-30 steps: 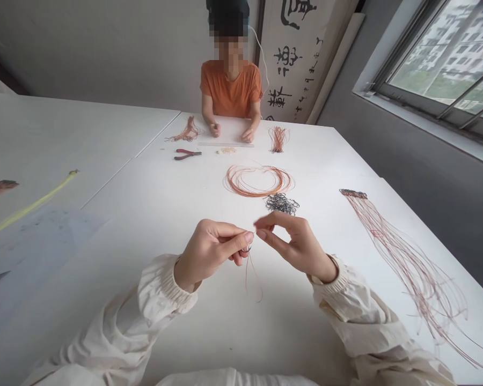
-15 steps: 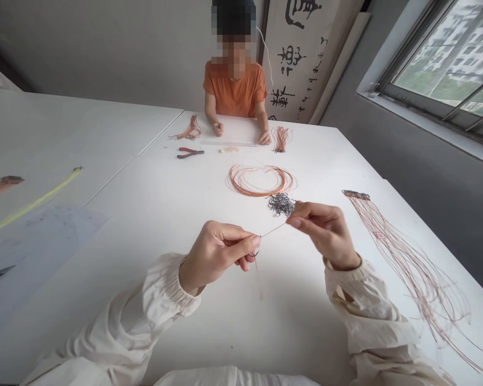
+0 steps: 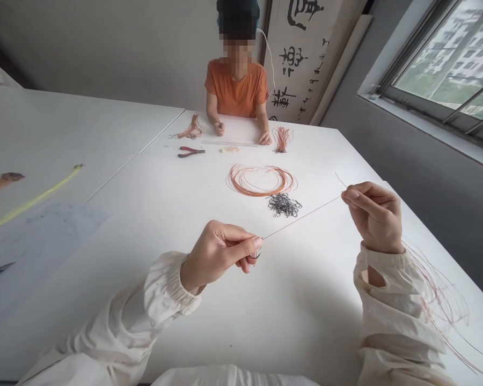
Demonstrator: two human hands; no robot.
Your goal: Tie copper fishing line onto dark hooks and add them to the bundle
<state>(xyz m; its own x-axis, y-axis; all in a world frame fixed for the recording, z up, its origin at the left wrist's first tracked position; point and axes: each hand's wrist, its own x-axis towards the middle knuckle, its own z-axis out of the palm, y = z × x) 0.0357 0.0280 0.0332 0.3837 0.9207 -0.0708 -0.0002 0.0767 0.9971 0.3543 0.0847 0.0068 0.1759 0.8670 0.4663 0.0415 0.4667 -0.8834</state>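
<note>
A curved hook (image 3: 256, 257) is sitting in the left hand (image 3: 221, 251), its dark bend showing just below the thumb tip. The left thumb and forefinger are pressing together on it, hiding its upper part. From those fingertips a thin line (image 3: 301, 217) is running straight and taut toward two o'clock, where the right hand (image 3: 375, 214) is clamping it between thumb and forefinger. A short free end is sticking up from the right fingertips toward eleven o'clock. Whether the line is joining the hook cannot be seen.

Taking the hook as the clock's centre, a pile of dark hooks (image 3: 284, 205) is lying at one o'clock, just beside a coil of orange line (image 3: 251, 192) at twelve. Loose reddish strands (image 3: 438, 295) are spreading between three and four o'clock, partly behind the right sleeve (image 3: 398, 316). Red-handled pliers (image 3: 190, 152) are resting toward eleven. Beyond the coil, near twelve, a person in an orange top (image 3: 238, 88) is sitting across the white table (image 3: 290, 316). A yellow bundle (image 3: 36, 199) is stretching out between nine and ten.
</note>
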